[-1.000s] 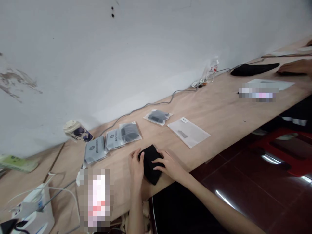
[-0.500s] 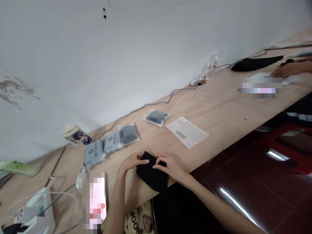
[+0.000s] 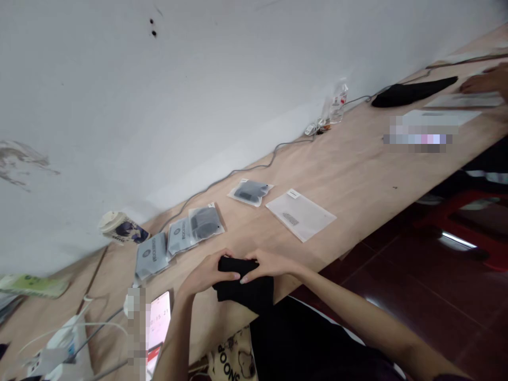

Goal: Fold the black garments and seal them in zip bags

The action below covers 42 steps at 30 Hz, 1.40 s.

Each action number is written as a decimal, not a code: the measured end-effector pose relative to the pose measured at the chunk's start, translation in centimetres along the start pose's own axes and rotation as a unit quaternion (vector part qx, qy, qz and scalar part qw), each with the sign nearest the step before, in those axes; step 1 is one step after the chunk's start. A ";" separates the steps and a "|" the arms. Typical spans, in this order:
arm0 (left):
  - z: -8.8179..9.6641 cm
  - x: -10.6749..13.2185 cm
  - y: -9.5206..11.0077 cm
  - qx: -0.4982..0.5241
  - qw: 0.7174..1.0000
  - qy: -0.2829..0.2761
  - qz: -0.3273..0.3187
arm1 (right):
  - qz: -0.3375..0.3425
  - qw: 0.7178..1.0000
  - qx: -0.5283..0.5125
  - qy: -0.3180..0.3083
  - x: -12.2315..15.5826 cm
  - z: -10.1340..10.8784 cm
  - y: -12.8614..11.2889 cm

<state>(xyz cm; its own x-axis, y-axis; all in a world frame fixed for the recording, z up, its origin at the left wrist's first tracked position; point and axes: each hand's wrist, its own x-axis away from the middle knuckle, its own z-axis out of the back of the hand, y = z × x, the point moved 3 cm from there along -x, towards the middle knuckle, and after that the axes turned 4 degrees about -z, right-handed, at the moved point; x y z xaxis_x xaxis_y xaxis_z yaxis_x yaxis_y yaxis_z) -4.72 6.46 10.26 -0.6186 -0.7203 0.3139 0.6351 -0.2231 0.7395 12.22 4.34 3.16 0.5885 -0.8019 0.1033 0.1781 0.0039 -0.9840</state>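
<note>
At the table's front edge lies a folded piece of black cloth (image 3: 248,293), its exact kind not plain. My left hand (image 3: 207,273) grips its left side, thumb on top and fingers behind the far edge. From the right, my right hand (image 3: 265,263) pinches the same far edge, its thumb close to the left thumb. A flat frosted plastic bag (image 3: 300,216) with a small label lies beyond my right hand. Beyond the left one are filled plastic packets, among them a grey printed packet (image 3: 152,256) and a packet with dark contents (image 3: 206,222).
Another filled packet (image 3: 251,191) lies near the grey cable (image 3: 254,168) along the wall. A paper cup (image 3: 123,228), a phone (image 3: 160,320) and a white power strip (image 3: 65,349) are at left. A bottle (image 3: 338,103), black cloth (image 3: 415,92) and another person's hand (image 3: 482,83) are far right.
The far edge of the black cloth has been folded toward me, making it shorter. Both hands have come closer together on it. The other person's hand has moved back from the white sheets.
</note>
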 end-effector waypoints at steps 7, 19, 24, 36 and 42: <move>0.0 0.9 -0.7 0.017 0.999 0.027 0.020 | 0.001 1.000 0.023 -0.003 0.3 1.2 0.4; -0.2 -2.5 3.6 -0.172 0.976 0.132 -0.008 | 0.157 0.946 0.276 0.072 -0.5 3.8 -7.4; -0.5 -3.2 2.1 -0.313 0.877 0.361 -0.048 | 0.210 0.914 0.280 0.203 0.2 7.0 -6.6; -11.0 -3.4 -6.8 -0.299 0.890 0.340 -0.050 | -0.155 0.796 0.492 0.316 2.1 11.5 4.4; -9.7 -2.8 -6.4 -0.097 0.914 0.391 -0.055 | -0.121 0.816 0.487 0.287 2.6 11.3 4.6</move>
<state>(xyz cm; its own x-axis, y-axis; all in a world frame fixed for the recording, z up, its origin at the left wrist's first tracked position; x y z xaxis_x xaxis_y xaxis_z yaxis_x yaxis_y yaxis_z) -2.59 3.49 -1.11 -0.2127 -0.9184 -0.3337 0.7054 -0.3806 0.5979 23.49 8.98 0.53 0.0261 -0.9961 -0.0837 0.9414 0.0527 -0.3331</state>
